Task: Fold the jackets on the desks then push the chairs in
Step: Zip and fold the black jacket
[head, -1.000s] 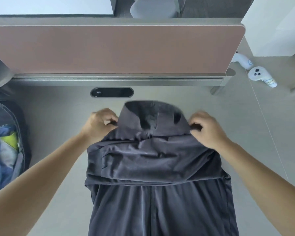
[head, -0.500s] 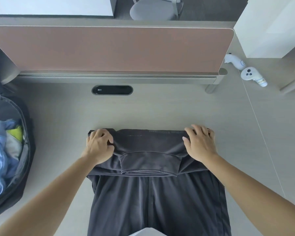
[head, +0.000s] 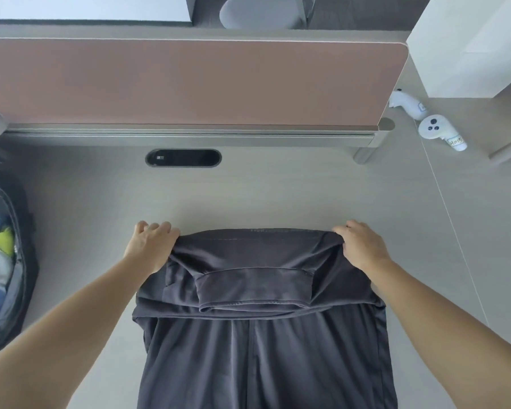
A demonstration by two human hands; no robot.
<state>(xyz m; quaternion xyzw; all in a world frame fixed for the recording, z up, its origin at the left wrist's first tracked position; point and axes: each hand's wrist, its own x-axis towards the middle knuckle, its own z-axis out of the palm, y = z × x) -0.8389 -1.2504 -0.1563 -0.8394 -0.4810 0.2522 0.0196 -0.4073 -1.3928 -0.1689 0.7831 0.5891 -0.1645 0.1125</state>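
Dark grey jacket (head: 263,335), top folded over, flat on desk (head: 278,196)
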